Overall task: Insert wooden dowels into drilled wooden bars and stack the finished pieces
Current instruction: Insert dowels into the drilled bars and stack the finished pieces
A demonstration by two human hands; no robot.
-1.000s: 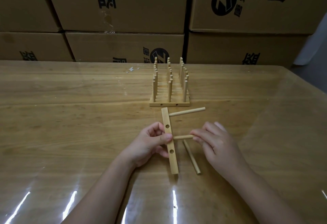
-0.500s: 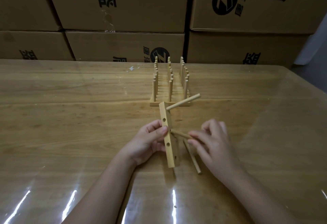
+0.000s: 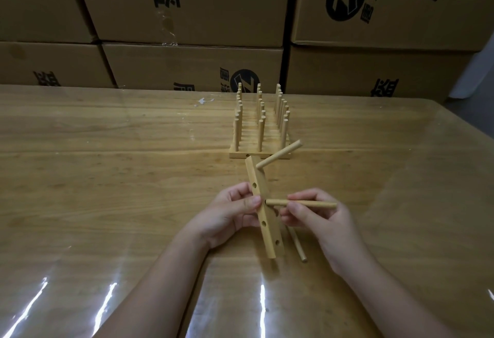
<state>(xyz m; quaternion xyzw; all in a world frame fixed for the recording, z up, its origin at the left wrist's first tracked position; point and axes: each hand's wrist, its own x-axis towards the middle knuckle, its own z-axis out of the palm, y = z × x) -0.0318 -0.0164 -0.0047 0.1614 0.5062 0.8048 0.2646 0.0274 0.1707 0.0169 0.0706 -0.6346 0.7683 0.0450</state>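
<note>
Square drilled bar [image 3: 268, 239]; round dowel [image 3: 275, 202] (pale wood).

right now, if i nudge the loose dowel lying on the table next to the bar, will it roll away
Probably yes: the loose dowel is a round rod lying flat on a glossy table, so a sideways push would likely roll it. Pushed endwise it should rather slide. It looks thin, stiff and light.
</note>
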